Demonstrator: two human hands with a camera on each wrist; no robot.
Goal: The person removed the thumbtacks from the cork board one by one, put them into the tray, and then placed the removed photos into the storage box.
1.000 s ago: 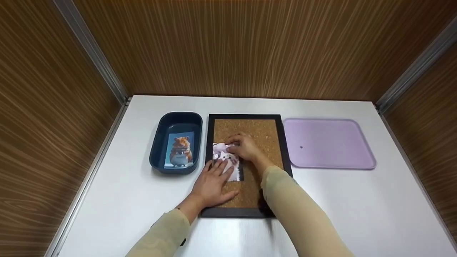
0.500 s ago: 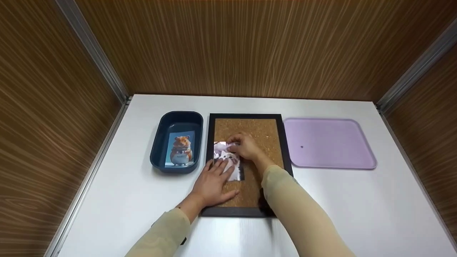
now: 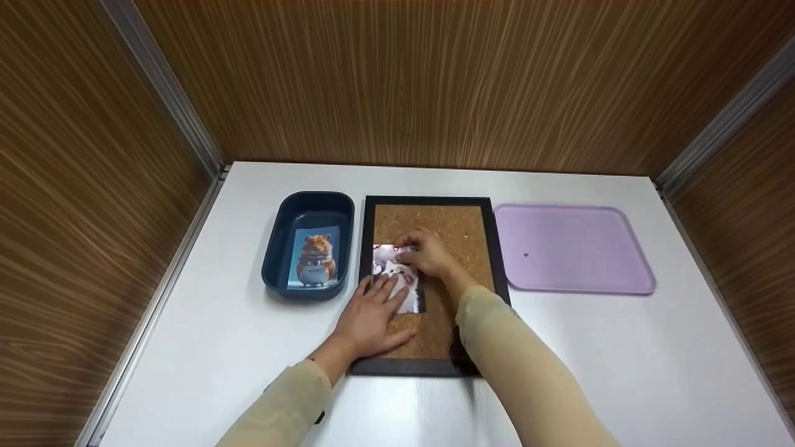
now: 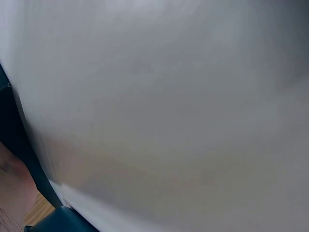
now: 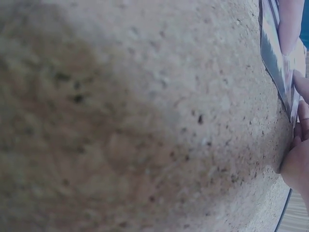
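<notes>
Wood-grain walls on three sides of a white worktop (image 3: 205, 347), seen from above. At centre, a black-framed cork board (image 3: 456, 226) lying flat, with a cat photo (image 3: 393, 273) on its left half, picture side up. Left hand (image 3: 371, 320) spread flat over the photo's lower part and the cork beneath it, fingers straight and slightly fanned, thumb out to the right. Right hand (image 3: 425, 254) bent over the photo's upper right corner, fingertips curled down onto it, as if pressing or pinching something small there; whether anything sits between those fingertips cannot be told. Beige sleeves (image 3: 522, 372) on both forearms. Just left of the board, a dark blue oval tray (image 3: 279, 248) with a hamster picture (image 3: 315, 257) inside, face up. Just right of the board, a lilac tray (image 3: 590, 254) with one tiny dark pin-like speck (image 3: 525, 255) on its surface. From the right wrist, a blurred close view of cork and the photo's edge; from the left wrist, mostly the pale worktop.
</notes>
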